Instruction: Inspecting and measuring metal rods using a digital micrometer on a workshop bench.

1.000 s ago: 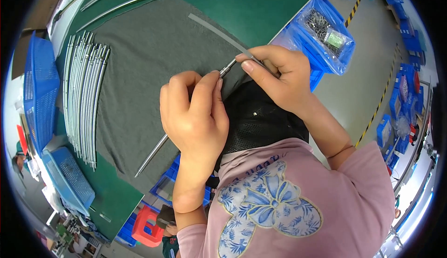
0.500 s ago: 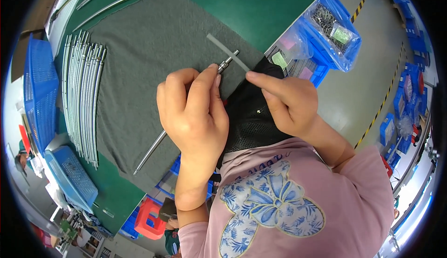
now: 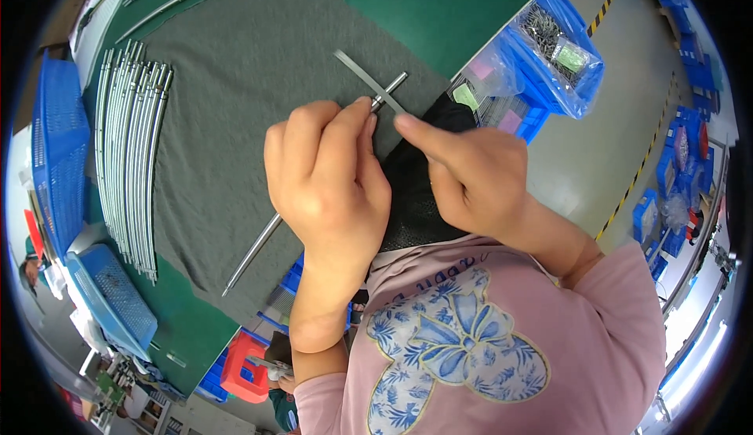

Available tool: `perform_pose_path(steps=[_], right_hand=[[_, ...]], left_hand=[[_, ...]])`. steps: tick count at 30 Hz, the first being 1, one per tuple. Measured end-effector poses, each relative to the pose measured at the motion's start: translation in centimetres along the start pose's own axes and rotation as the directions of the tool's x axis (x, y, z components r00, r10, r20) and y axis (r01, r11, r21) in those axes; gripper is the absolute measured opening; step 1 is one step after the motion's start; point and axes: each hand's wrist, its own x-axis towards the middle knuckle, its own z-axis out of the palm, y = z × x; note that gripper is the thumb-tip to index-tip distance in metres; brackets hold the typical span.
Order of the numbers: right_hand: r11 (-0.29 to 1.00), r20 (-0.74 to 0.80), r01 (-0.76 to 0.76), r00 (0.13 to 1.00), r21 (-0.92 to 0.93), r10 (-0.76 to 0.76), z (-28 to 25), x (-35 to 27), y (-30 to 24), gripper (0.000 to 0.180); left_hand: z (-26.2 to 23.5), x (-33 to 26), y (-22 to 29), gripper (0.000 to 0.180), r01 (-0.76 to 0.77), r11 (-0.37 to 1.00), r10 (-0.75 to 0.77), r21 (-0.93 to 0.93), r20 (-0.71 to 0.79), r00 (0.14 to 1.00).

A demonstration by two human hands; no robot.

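We look down from the wearer's head through 1 fisheye camera, close above the left hand (image 3: 329,180) and right hand (image 3: 482,176) at mid-frame; the shirt (image 3: 588,333) fills the lower right, straight edges bowing rimward.

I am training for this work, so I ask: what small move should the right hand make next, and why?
Probably slide the flat grey strip lightly across the metal rod, because the right hand holds it crosswise near the rod's far end, while the left hand grips the rod.
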Motion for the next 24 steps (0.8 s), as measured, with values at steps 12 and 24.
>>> perform_pose_path(steps=[12, 24], right_hand=[[0.995, 0.063, 0.014, 0.998, -0.095, -0.008, -1.0, -0.8, -0.6, 0.036], [0.992, -0.034, 0.098, 0.994, -0.085, -0.102, -0.2, 0.2, 0.4, 0.043]], left_hand=[[0.1, -0.1, -0.3, 0.017, -0.010, 1.000, 0.010, -0.019, -0.033, 0.999], [0.1, 0.0, 0.2, 0.017, -0.022, 0.999, 0.021, -0.032, -0.016, 1.000]])
